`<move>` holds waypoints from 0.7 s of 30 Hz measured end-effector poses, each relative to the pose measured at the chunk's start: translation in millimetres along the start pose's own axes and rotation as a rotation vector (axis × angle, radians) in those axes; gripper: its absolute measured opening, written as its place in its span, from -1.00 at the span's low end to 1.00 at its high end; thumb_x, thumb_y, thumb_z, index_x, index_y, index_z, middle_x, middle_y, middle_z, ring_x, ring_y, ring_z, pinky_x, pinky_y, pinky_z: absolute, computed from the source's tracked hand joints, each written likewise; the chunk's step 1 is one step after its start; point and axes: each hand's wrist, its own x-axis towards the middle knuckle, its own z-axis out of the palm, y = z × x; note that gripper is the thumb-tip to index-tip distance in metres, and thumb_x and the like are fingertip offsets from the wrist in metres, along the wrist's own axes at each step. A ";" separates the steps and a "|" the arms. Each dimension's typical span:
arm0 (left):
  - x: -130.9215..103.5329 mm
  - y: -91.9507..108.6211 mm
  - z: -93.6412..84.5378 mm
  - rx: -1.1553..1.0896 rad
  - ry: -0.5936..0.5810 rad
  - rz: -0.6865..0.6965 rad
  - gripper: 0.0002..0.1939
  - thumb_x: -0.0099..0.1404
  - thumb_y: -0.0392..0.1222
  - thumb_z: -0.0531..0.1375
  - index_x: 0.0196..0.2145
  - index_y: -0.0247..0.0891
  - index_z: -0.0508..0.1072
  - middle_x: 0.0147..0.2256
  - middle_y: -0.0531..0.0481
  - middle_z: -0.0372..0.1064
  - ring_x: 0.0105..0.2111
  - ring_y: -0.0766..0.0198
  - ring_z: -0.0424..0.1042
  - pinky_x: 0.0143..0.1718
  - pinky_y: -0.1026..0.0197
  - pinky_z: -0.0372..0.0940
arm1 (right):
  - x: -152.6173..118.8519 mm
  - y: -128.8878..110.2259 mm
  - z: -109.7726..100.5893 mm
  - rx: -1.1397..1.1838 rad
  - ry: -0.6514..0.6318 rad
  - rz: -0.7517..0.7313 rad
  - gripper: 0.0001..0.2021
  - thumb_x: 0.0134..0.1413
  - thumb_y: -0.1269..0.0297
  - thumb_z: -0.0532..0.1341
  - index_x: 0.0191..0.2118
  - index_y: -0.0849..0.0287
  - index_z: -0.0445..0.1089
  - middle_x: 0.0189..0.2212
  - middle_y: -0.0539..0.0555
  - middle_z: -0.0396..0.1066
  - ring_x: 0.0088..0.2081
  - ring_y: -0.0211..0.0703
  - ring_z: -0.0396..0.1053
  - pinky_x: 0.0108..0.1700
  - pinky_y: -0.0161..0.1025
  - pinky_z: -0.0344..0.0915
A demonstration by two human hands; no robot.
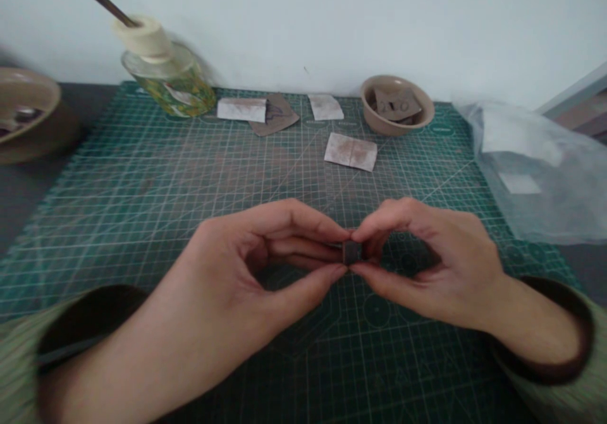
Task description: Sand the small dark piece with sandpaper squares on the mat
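Between the fingertips of both hands sits a small dark brown block [351,253], its squarish face turned toward me. My left hand [265,253] pinches it from the left with thumb and index finger, the other fingers curled behind. From the right, the thumb and fingers of my right hand [422,253] close on the same piece. Its far side is hidden by the fingers, and what it is made of I cannot make out. Both hands are above a green gridded cutting mat [190,184].
Behind the hands lie a creased, brown-stained white paper [351,151], more paper pieces [241,109], and a brown card scrap [279,115]. A tan bowl [367,111] holds cards. At left stand a pump bottle [165,76] and another bowl [52,117]; a clear plastic bag [559,203] lies right.
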 end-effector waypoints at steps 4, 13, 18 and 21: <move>2.4 -0.2 -1.4 -0.012 -0.007 0.001 -0.80 0.32 -0.25 0.55 -0.12 -0.07 0.75 -0.21 0.08 0.78 -0.27 0.23 0.79 -0.16 0.41 0.66 | -0.5 0.3 0.4 -0.007 -0.001 0.015 -0.78 0.32 0.35 0.47 0.00 0.07 0.50 -0.24 -0.05 0.67 -0.34 -0.23 0.64 -0.26 -0.30 0.58; 2.8 2.7 -4.5 0.089 0.021 0.079 -0.89 0.34 -0.26 0.53 -0.18 -0.09 0.78 -0.23 0.11 0.77 -0.28 0.32 0.75 -0.16 0.45 0.62 | 0.1 0.8 1.5 0.003 0.011 0.032 -0.76 0.32 0.33 0.47 0.04 0.07 0.52 -0.24 -0.04 0.69 -0.34 -0.21 0.66 -0.26 -0.30 0.59; 4.1 4.7 -5.4 0.145 0.041 0.078 -0.90 0.33 -0.19 0.56 -0.19 -0.07 0.79 -0.24 0.11 0.77 -0.31 0.31 0.73 -0.22 0.42 0.61 | 1.4 1.6 1.1 0.029 0.004 0.029 -0.72 0.34 0.34 0.46 0.10 0.08 0.54 -0.22 -0.02 0.72 -0.34 -0.20 0.67 -0.24 -0.27 0.61; 3.2 5.1 -5.8 0.155 0.061 0.069 -0.90 0.31 -0.18 0.57 -0.20 -0.06 0.79 -0.26 0.12 0.76 -0.31 0.29 0.73 -0.25 0.41 0.61 | 1.6 2.0 1.1 0.008 -0.019 0.032 -0.77 0.35 0.34 0.45 0.06 0.06 0.56 -0.21 -0.01 0.73 -0.35 -0.18 0.66 -0.26 -0.27 0.60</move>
